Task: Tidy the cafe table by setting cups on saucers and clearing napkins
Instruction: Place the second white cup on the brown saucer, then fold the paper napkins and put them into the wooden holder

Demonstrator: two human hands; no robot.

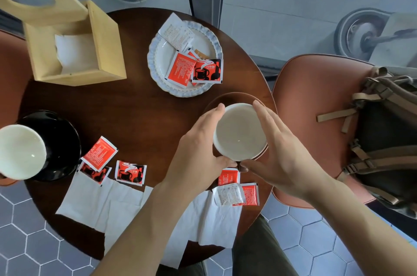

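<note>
A white cup (239, 133) is over a brown saucer (234, 97) at the right side of the round wooden table (135, 113). My left hand (198, 147) and my right hand (279, 151) wrap around the cup's two sides, thumbs meeting at its near rim. Whether the cup rests on the saucer I cannot tell. A second white cup (20, 151) stands on a black saucer (61, 138) at the left edge. White napkins (97, 203) lie flat along the near edge, partly under my left forearm.
Red sugar packets (130, 173) are scattered among the napkins. A white fluted plate (164, 54) holds more packets. A wooden tissue box (108, 43) stands at the back left. Leather chairs flank the table; the right chair (316, 99) carries a backpack (388, 140).
</note>
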